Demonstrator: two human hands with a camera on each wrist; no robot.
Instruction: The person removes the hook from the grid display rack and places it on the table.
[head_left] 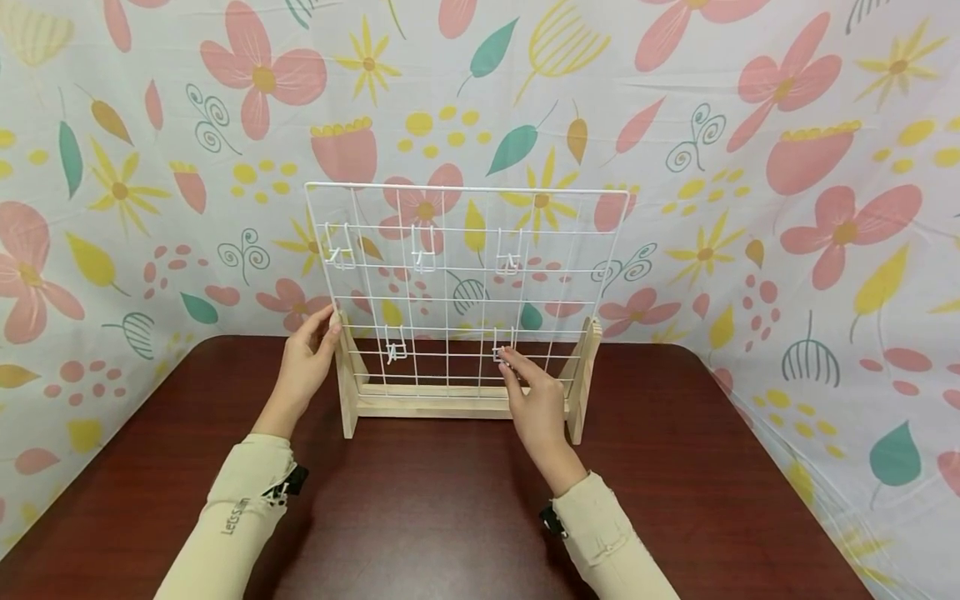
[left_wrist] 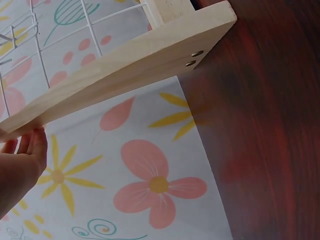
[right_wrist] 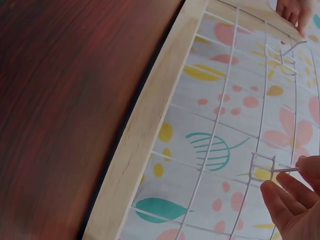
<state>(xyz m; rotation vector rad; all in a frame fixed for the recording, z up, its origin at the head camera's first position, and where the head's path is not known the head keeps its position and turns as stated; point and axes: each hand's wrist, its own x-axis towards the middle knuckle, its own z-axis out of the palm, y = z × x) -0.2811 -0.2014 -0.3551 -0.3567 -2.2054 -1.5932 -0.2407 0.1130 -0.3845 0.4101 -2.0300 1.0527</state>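
Observation:
A white wire grid panel (head_left: 465, 191) stands upright in a pale wooden stand (head_left: 431, 407) on the table. My left hand (head_left: 306, 358) grips the upper end of the stand's left side piece (left_wrist: 125, 60), thumb in front and fingers behind. With thumb and fingertips, my right hand (head_left: 540, 408) pinches the prong of a white wire hook (right_wrist: 286, 170) hanging low on the right of the grid. Another hook (head_left: 395, 352) hangs lower left. Along the upper part are three more: a left hook (head_left: 341, 257), a middle hook (head_left: 423, 261) and a right hook (head_left: 508, 264).
The dark reddish wooden table (head_left: 420, 517) extends in front of the stand and to both sides. A flowered curtain (head_left: 480, 75) hangs close behind the grid and along the table's sides. Two screw heads (left_wrist: 194, 58) show on the outer side piece.

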